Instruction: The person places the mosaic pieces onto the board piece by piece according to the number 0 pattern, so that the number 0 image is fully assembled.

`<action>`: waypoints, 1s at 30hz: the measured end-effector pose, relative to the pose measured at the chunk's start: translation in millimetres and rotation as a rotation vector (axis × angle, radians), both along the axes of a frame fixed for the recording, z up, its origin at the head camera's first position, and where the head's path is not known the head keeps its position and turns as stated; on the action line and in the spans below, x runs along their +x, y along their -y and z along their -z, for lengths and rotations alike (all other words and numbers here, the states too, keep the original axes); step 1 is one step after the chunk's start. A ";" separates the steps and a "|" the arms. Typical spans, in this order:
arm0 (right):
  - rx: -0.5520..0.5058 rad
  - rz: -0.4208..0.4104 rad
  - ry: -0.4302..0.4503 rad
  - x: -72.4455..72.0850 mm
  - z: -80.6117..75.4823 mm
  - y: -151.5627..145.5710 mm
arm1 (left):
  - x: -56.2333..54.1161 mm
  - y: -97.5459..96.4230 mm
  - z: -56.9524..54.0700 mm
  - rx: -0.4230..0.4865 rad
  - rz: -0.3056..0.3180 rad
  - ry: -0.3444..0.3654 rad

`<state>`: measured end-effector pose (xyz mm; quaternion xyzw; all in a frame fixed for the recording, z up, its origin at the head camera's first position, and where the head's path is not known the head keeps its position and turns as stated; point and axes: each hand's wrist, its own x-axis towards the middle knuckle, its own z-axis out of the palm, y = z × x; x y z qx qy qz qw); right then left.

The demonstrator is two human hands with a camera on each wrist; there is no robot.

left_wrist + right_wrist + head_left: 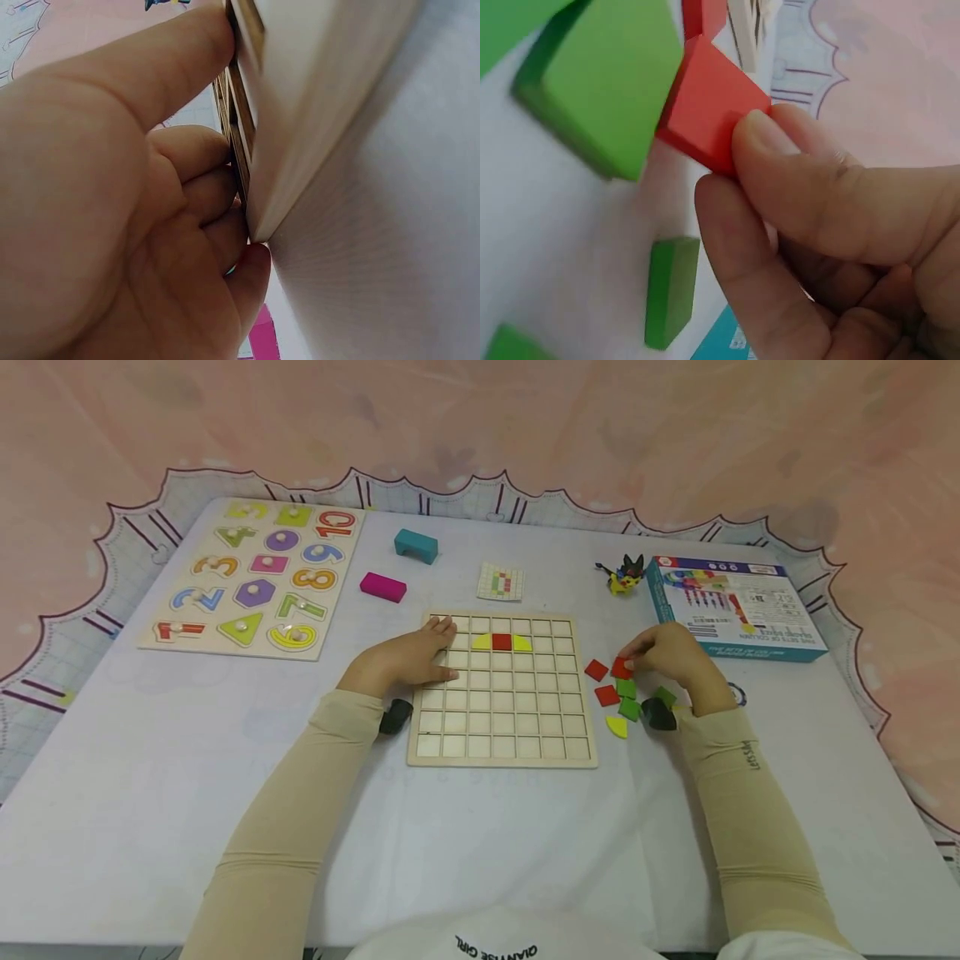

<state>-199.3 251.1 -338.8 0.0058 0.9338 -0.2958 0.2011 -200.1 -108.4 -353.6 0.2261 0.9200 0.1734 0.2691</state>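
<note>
Right of the frame's centre, the right hand pinches a red square tile just beside green tiles. The left hand, fingers extended, rests on the wooden grid board, mid-frame.

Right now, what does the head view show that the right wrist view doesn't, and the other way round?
Only the head view: the left hand, number puzzle, blue block, pink block, small card and toy.

Only the right wrist view: the palm side of the right hand, and the thickness of a green tile up close.

Both: the right hand holding a red tile, with green tiles nearby and the pink backdrop beyond.
</note>
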 end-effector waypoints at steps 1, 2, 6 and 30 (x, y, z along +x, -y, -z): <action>-0.012 0.000 -0.002 -0.6 -0.6 1.1 | 0.0 0.1 -0.1 -0.001 -0.001 -0.001; -0.020 0.000 -0.006 -1.3 -1.1 2.5 | 0.3 0.3 -0.4 -0.004 -0.004 -0.001; -0.055 -0.015 -0.036 -5.7 -4.6 12.1 | 0.3 0.6 -0.3 0.001 -0.015 0.002; -0.140 -0.183 -0.032 -28.1 2.2 117.1 | 0.6 0.7 -0.7 0.021 -0.007 0.002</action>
